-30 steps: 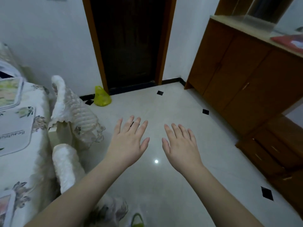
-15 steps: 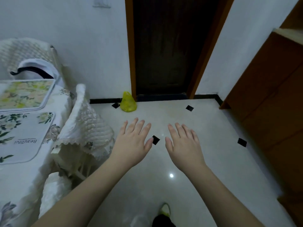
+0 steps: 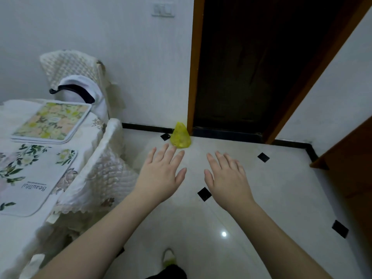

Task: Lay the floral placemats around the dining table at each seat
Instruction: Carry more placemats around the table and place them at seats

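Both hands were held out in front of the person, palms down over the pale tiled floor [image 3: 261,198], and neither held anything. The left hand [image 3: 161,174] had its fingers straight and slightly spread, thumb out toward the right hand [image 3: 227,180], which lay level with it, a small gap apart, fingers likewise straight and loosely fanned. Just beyond the left hand's fingertips a yellow bag [image 3: 180,137] stood on the floor against the orange door frame [image 3: 193,67], with the dark doorway [image 3: 271,63] beyond the right hand's fingers. A black diamond tile [image 3: 204,193] showed in the gap between the two wrists. To the left of the left hand a chair with a quilted cream cover [image 3: 104,178] was pushed against the dining table [image 3: 18,234], which was draped in a flowered cloth. On that table, farther left than the chair, a white placemat printed with green leaves and lettering [image 3: 30,178] lay flat at the near seat. Beyond it, a yellow-and-peach floral placemat [image 3: 52,120] lay on top of what looked like one or two more, their edges showing beneath. Past that stack stood a second covered chair [image 3: 74,67] with a white garment [image 3: 82,89] hung over it, against the wall. To the right of the right hand, the corner of a brown wooden cabinet [image 3: 350,158] entered the view. Below the forearms, a shoe [image 3: 168,257] showed on the floor.
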`<state>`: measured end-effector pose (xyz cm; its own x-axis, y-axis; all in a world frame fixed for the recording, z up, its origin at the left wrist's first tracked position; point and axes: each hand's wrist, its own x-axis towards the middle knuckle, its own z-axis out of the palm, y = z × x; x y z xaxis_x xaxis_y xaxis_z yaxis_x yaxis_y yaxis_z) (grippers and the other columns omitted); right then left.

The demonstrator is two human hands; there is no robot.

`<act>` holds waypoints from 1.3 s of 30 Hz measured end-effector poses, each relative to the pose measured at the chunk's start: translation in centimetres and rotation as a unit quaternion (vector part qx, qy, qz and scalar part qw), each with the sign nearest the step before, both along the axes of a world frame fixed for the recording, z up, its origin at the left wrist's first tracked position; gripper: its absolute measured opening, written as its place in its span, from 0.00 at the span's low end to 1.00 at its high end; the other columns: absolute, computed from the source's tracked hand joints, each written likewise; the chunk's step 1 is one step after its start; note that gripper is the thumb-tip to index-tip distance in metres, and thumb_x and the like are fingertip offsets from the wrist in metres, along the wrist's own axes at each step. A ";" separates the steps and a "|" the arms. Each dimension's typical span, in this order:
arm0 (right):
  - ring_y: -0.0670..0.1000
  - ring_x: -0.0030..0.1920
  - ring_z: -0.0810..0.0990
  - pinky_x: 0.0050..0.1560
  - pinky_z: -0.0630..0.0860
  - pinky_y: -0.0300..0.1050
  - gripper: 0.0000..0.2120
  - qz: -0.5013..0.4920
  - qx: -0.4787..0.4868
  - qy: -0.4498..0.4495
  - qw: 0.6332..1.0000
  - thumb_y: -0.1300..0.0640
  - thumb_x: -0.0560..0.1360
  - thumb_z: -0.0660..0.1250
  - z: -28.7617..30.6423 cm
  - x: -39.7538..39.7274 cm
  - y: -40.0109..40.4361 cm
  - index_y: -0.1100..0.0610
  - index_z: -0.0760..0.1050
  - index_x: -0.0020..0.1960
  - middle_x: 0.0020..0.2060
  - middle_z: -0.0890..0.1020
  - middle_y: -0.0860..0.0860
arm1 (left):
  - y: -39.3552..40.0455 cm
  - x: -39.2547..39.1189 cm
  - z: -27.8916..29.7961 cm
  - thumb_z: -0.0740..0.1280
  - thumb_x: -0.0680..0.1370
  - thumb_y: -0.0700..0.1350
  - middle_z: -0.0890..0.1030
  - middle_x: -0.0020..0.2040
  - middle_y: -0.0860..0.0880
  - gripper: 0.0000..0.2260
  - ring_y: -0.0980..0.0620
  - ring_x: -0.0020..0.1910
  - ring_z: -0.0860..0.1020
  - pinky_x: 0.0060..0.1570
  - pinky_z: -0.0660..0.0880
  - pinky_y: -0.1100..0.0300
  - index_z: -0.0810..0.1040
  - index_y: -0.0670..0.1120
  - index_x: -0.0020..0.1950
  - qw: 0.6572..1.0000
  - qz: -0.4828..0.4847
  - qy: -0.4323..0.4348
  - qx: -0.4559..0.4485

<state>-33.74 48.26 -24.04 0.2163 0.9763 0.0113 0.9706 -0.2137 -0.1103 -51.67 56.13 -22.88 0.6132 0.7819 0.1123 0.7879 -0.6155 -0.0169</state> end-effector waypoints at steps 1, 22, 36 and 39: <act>0.54 0.78 0.55 0.76 0.50 0.53 0.27 0.009 -0.001 0.003 1.000 0.44 0.82 0.46 -0.1 0.3 1.6 0.50 0.53 0.79 0.78 0.59 0.52 | 1.4 0.3 -0.1 0.47 0.79 0.58 0.73 0.72 0.43 0.29 0.42 0.73 0.67 0.72 0.61 0.42 0.71 0.46 0.73 1.000 0.008 -0.001 0.004; 0.52 0.78 0.55 0.77 0.48 0.52 0.26 0.117 0.021 0.019 0.993 0.45 0.82 0.47 -1.2 2.6 38.4 0.50 0.55 0.79 0.78 0.61 0.50 | 34.2 -0.1 0.3 0.48 0.78 0.58 0.73 0.72 0.44 0.28 0.43 0.74 0.67 0.72 0.59 0.42 0.72 0.47 0.72 0.996 0.088 -0.011 -0.001; 0.55 0.77 0.57 0.76 0.52 0.54 0.26 0.282 0.005 0.034 0.959 0.46 0.82 0.48 -2.8 2.8 64.7 0.51 0.56 0.78 0.77 0.62 0.50 | 53.8 0.1 0.2 0.48 0.81 0.58 0.69 0.74 0.47 0.26 0.45 0.76 0.62 0.73 0.57 0.44 0.67 0.49 0.75 0.963 0.269 0.021 -0.008; 0.55 0.76 0.58 0.75 0.53 0.54 0.25 0.319 0.003 0.032 0.947 0.46 0.82 0.49 -2.6 1.6 69.8 0.51 0.57 0.78 0.77 0.63 0.50 | 56.7 -0.6 0.6 0.49 0.81 0.56 0.68 0.75 0.48 0.25 0.46 0.77 0.60 0.73 0.56 0.44 0.66 0.49 0.76 0.951 0.307 0.016 -0.020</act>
